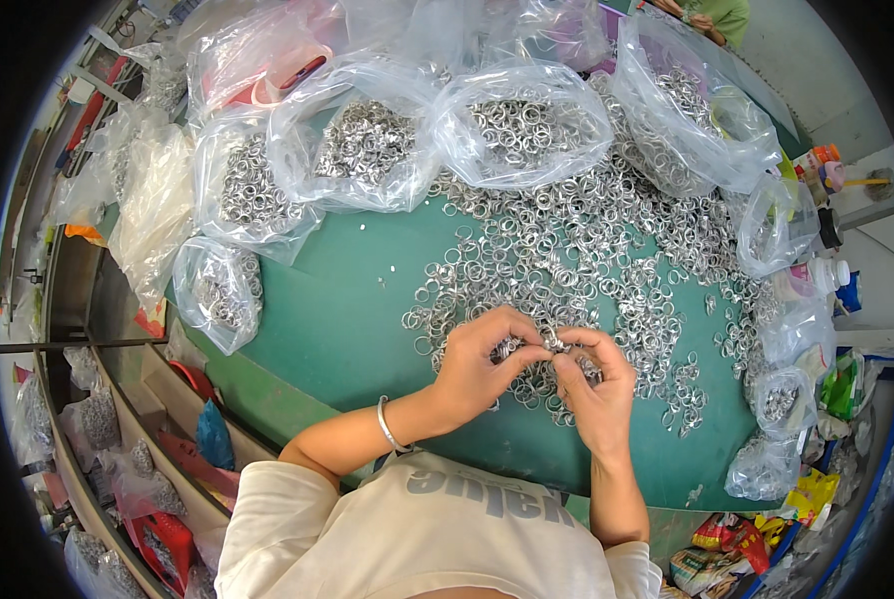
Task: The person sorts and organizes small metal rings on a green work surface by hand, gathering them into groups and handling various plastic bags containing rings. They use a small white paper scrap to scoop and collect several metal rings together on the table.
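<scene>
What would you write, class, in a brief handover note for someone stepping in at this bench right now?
Left hand: fingertips pinched on small metal rings.
Right hand: pinched on the same rings, thumb meeting the left.
Things: loose metal rings spread over the green table; clear bags of rings along the far edge and right side.
Done: many bags already hold rings.
Left: a large loose pile remains on the table.

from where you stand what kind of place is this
Probably a small workshop bench for sorting or assembling metal hardware. A green table is heaped with loose silver rings, clear plastic bags of more rings line its far edge, and both hands work rings together.
</scene>
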A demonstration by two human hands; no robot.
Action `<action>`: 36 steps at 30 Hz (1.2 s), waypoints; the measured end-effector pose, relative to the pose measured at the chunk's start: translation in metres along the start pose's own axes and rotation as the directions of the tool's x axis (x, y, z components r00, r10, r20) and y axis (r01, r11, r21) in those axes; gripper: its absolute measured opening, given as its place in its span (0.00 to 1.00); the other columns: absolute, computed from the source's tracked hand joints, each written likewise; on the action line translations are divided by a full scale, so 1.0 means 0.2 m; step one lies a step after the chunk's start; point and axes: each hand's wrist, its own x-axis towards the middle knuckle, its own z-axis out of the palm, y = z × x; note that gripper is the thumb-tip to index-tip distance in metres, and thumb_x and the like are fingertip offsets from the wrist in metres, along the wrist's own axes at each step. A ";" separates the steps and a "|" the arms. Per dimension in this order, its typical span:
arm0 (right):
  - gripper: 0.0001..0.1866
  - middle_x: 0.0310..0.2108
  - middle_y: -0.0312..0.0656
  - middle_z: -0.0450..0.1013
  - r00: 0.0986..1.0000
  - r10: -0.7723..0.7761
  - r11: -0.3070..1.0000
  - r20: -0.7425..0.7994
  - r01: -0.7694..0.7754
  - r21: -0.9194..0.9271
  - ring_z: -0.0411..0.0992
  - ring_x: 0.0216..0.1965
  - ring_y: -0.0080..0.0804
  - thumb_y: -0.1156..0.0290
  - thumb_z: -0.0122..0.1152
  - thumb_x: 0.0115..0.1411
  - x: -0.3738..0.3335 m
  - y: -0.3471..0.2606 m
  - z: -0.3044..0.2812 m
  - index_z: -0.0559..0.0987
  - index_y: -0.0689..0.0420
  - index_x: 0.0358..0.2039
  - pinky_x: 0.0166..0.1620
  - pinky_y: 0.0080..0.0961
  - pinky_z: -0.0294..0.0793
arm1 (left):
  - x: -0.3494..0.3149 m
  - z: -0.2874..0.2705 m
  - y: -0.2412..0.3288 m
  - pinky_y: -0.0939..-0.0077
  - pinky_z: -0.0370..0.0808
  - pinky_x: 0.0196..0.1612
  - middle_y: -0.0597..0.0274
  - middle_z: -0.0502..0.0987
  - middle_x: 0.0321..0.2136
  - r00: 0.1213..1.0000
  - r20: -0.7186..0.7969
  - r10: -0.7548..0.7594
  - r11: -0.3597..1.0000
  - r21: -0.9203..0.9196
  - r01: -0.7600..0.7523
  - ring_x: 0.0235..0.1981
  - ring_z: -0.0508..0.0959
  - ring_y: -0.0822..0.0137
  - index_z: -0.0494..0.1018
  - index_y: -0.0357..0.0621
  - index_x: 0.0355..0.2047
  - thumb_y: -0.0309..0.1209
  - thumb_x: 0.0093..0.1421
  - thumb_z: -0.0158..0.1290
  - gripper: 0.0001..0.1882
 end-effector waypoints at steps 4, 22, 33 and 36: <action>0.07 0.27 0.36 0.74 0.996 -0.074 0.992 -0.050 0.069 -0.105 0.67 0.22 0.17 0.79 0.59 0.56 -0.01 0.04 0.01 0.76 0.63 0.36 0.25 0.16 0.67 | -0.01 0.02 -0.01 0.75 0.73 0.34 0.57 0.76 0.27 0.995 -0.061 0.084 0.995 0.065 -0.080 0.29 0.76 0.65 0.73 0.37 0.26 0.19 0.47 0.61 0.08; 0.05 0.20 0.43 0.74 0.890 -0.456 0.773 -0.032 0.377 -0.511 0.70 0.18 0.25 0.76 0.55 0.59 -0.02 0.01 0.01 0.76 0.65 0.31 0.23 0.19 0.67 | 0.01 -0.01 0.03 0.75 0.73 0.42 0.56 0.77 0.34 0.983 0.145 -0.112 0.975 -0.173 0.136 0.37 0.76 0.69 0.73 0.35 0.28 0.21 0.53 0.57 0.04; 0.06 0.21 0.43 0.74 0.905 -0.415 0.841 -0.088 0.345 -0.415 0.70 0.20 0.22 0.76 0.55 0.59 -0.04 0.04 0.03 0.76 0.67 0.31 0.23 0.20 0.67 | -0.02 0.02 0.00 0.77 0.74 0.40 0.54 0.76 0.35 0.944 0.183 -0.274 0.798 -0.504 0.329 0.34 0.75 0.71 0.72 0.33 0.28 0.23 0.56 0.56 0.05; 0.08 0.21 0.41 0.75 0.929 -0.352 0.906 -0.114 0.308 -0.289 0.67 0.19 0.20 0.74 0.53 0.61 -0.05 0.06 0.03 0.76 0.66 0.32 0.23 0.18 0.65 | -0.04 0.04 0.01 0.77 0.73 0.40 0.55 0.76 0.35 0.961 0.143 -0.236 0.797 -0.538 0.275 0.35 0.75 0.71 0.72 0.34 0.28 0.23 0.56 0.55 0.05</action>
